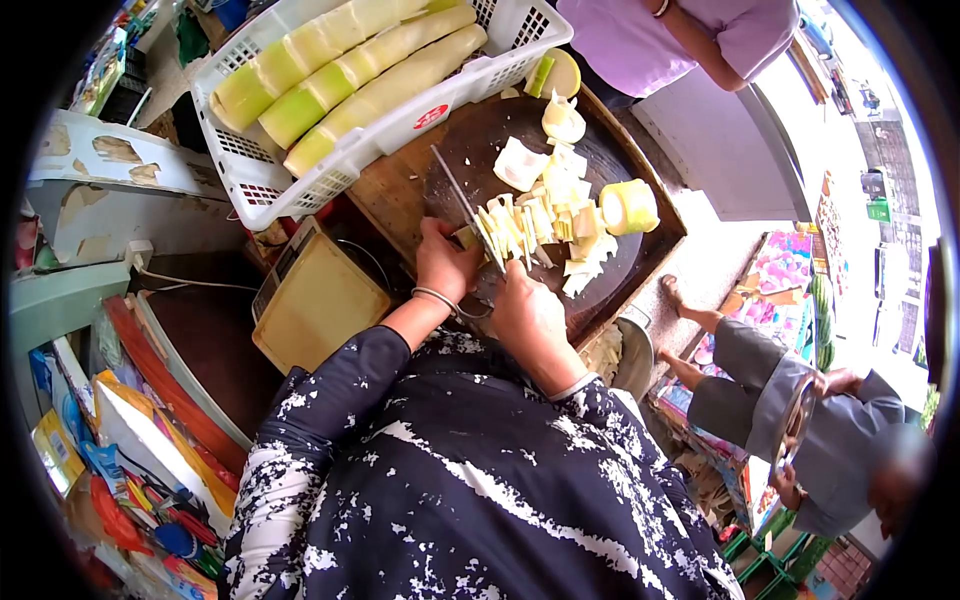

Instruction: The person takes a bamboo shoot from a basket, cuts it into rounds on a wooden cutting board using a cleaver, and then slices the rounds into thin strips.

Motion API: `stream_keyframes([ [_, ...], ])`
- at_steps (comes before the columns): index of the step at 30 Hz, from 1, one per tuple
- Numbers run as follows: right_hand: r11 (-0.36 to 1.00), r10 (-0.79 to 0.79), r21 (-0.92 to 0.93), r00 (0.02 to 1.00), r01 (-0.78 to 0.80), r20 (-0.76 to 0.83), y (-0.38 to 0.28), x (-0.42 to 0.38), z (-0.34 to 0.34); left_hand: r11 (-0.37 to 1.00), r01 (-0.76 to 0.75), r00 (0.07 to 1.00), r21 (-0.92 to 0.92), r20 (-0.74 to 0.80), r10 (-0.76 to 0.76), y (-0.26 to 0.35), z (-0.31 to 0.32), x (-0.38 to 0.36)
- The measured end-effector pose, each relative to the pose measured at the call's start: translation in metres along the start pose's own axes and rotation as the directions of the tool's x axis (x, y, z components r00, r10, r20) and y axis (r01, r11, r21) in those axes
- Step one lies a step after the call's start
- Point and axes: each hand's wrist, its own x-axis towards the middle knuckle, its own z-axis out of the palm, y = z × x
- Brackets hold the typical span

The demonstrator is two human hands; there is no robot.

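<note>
My right hand grips the handle of a cleaver, whose blade stands on edge over a dark round chopping board. Against the near side of the blade, my left hand holds a pale piece of bamboo shoot, partly hidden by fingers and blade. Thin bamboo shoot slices lean together just beyond the cleaver. Larger cut pieces lie scattered farther back. A thick yellowish chunk rests toward the board's right side.
A white plastic basket with 3 long peeled bamboo shoots stands at the back left. Left of the board is a scale; at its right, a metal pot. A person in purple stands opposite; another in grey is at right.
</note>
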Motion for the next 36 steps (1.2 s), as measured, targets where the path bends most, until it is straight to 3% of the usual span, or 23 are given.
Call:
stream_keyframes([
  [6,1.0,0.0,0.008,1.0,0.0,-0.014,-0.001,-0.008,-0.003,0.996,-0.086,0.994,-0.033,0.064,0.087,-0.015,0.003,0.007],
  [10,1.0,0.0,0.002,1.0,0.0,0.0,0.002,-0.002,0.004,0.998,-0.041,0.995,-0.048,0.094,0.046,-0.017,0.003,0.007],
  [13,1.0,-0.004,0.002,1.0,0.004,-0.019,0.006,0.011,0.008,0.987,-0.149,0.986,-0.065,0.068,0.154,-0.02,0.005,0.008],
  [16,0.999,-0.023,0.028,0.996,0.025,-0.081,0.013,0.011,0.008,0.983,-0.074,0.992,-0.169,0.092,0.09,-0.017,0.003,0.006],
  [18,0.997,-0.057,0.039,0.994,0.061,-0.096,0.012,0.0,0.003,0.995,-0.032,0.997,-0.096,0.062,0.038,-0.016,0.003,0.007],
  [19,0.999,0.001,0.053,1.0,0.001,-0.031,0.01,-0.004,0.0,0.995,-0.032,0.997,-0.098,0.062,0.038,-0.019,0.005,0.009],
  [24,1.0,0.007,-0.005,1.0,-0.007,0.001,0.01,0.007,0.008,0.992,-0.117,0.993,-0.047,0.026,0.118,-0.027,0.008,0.012],
  [26,0.998,-0.068,-0.013,0.996,0.067,-0.059,0.015,0.02,0.012,0.988,-0.131,0.989,-0.088,0.051,0.135,-0.025,0.004,0.011],
  [28,0.998,-0.017,0.052,0.998,0.02,-0.064,0.021,0.017,0.014,0.987,-0.097,0.991,-0.126,0.08,0.107,-0.025,0.002,0.01],
  [29,0.998,-0.034,0.046,0.997,0.037,-0.073,0.03,0.011,0.021,0.973,-0.207,0.978,-0.103,0.01,0.209,-0.048,0.011,0.018],
  [30,0.995,-0.08,0.047,0.992,0.085,-0.096,0.032,0.01,0.021,0.984,-0.177,0.984,-0.034,0.006,0.177,-0.047,0.012,0.021],
  [31,0.992,-0.089,0.077,0.993,0.095,-0.074,0.029,0.002,0.015,0.967,-0.238,0.971,-0.091,-0.026,0.237,-0.051,0.017,0.02],
  [32,0.997,-0.071,0.008,0.997,0.071,-0.008,0.033,0.001,0.019,0.97,-0.231,0.973,-0.073,-0.03,0.229,-0.072,0.029,0.037],
  [33,1.0,-0.023,-0.021,0.999,0.024,0.035,0.018,-0.002,0.005,0.989,-0.14,0.99,0.04,0.033,0.139,-0.048,0.012,0.026],
  [34,0.999,-0.024,-0.035,0.997,0.026,0.068,0.018,0.0,0.005,0.996,-0.086,0.996,0.037,0.028,0.085,-0.053,0.016,0.03],
  [36,0.997,-0.058,-0.051,0.998,0.058,0.0,0.022,0.002,0.011,0.985,-0.164,0.986,0.043,0.048,0.162,-0.053,0.014,0.024],
])
